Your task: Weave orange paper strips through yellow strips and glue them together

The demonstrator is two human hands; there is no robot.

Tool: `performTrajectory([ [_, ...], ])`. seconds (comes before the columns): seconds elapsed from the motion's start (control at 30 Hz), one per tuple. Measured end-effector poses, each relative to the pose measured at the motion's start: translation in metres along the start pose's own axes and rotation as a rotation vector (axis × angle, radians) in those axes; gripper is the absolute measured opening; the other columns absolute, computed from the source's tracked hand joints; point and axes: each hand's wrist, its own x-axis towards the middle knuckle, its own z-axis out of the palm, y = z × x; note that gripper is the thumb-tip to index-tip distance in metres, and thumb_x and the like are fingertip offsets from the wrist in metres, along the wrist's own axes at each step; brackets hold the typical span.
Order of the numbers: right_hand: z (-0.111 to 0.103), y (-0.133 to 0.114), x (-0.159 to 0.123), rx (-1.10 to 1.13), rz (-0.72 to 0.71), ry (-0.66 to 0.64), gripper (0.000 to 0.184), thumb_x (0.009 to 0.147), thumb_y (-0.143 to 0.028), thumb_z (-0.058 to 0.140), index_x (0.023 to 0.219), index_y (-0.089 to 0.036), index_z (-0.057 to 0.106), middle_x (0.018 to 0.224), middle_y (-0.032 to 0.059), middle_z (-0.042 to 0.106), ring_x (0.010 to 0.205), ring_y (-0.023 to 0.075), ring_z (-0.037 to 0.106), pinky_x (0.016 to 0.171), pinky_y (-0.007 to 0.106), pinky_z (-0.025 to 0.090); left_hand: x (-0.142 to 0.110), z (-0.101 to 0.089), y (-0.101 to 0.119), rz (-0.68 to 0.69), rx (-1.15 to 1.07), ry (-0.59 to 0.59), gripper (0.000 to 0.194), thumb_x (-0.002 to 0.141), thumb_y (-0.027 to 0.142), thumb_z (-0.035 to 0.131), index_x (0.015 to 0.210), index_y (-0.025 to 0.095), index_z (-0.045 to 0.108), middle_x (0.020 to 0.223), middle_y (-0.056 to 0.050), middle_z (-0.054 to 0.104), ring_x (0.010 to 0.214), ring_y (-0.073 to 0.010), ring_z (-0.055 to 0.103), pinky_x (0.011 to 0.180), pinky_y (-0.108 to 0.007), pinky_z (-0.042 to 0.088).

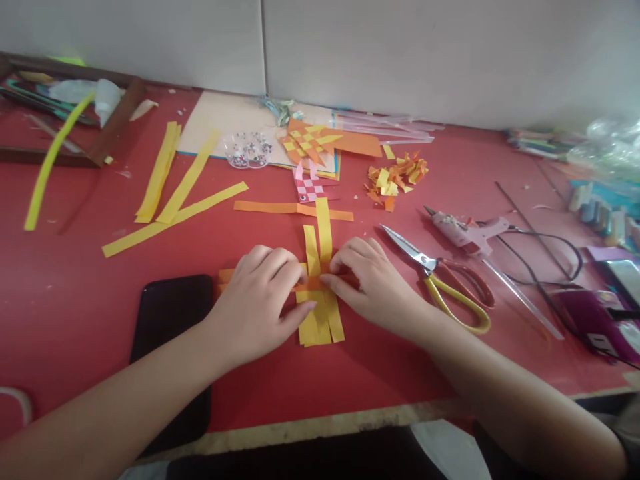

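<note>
Two yellow paper strips (320,240) lie upright on the red table (80,280), crossed by an orange strip (309,284) that runs between my hands. My left hand (260,300) rests with curled fingers on the orange strip's left part, thumb against the yellow strips. My right hand (370,283) pinches the orange strip where it crosses the yellow ones. A second orange strip (293,209) lies flat just beyond.
Yellow-handled scissors (440,283) and a pink glue gun (470,233) with its cable lie to the right. A black phone (173,333) sits at the left. Loose yellow strips (170,193), woven paper fish (307,183), paper scraps (395,177) and googly eyes (247,150) lie further back.
</note>
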Motion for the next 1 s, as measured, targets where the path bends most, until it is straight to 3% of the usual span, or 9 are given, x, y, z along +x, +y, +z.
performTrajectory([
  [0.27,-0.007,-0.002,0.001,0.051,0.018,-0.054,0.015,0.091,-0.025,0.061,0.079,-0.02,0.053,0.089,0.0038,0.058,0.084,0.0186,0.053,0.083,0.037,0.042,-0.002,-0.003,0.001,0.013,0.003,0.0,0.013,0.091,0.026,0.053,0.096,0.015,0.058,0.101,-0.01,0.061,0.096,-0.0278,0.052,0.086,-0.046,0.043],
  [0.63,-0.009,0.001,0.001,0.059,0.027,-0.057,0.014,0.089,-0.025,0.062,0.081,-0.02,0.053,0.091,0.0045,0.058,0.084,0.0191,0.054,0.081,0.037,0.042,-0.008,0.002,0.01,0.127,0.105,0.047,0.03,0.086,0.038,0.058,0.1,0.011,0.059,0.114,-0.018,0.056,0.102,-0.0346,0.051,0.089,-0.052,0.043],
  [0.8,-0.007,0.001,0.001,0.051,0.022,-0.061,0.013,0.086,-0.024,0.065,0.082,-0.02,0.053,0.091,0.0047,0.057,0.085,0.0195,0.052,0.082,0.038,0.042,-0.011,0.005,0.012,0.106,0.131,0.037,0.024,0.083,0.029,0.056,0.1,0.012,0.057,0.114,-0.019,0.054,0.103,-0.0353,0.05,0.09,-0.053,0.043],
  [1.0,-0.007,0.002,0.001,0.056,0.024,-0.056,0.016,0.085,-0.026,0.067,0.081,-0.021,0.052,0.091,0.005,0.056,0.086,0.0206,0.051,0.082,0.038,0.042,-0.011,0.004,0.011,0.09,0.101,0.016,0.026,0.084,0.031,0.056,0.101,0.012,0.055,0.114,-0.019,0.053,0.105,-0.0357,0.049,0.09,-0.054,0.043],
])
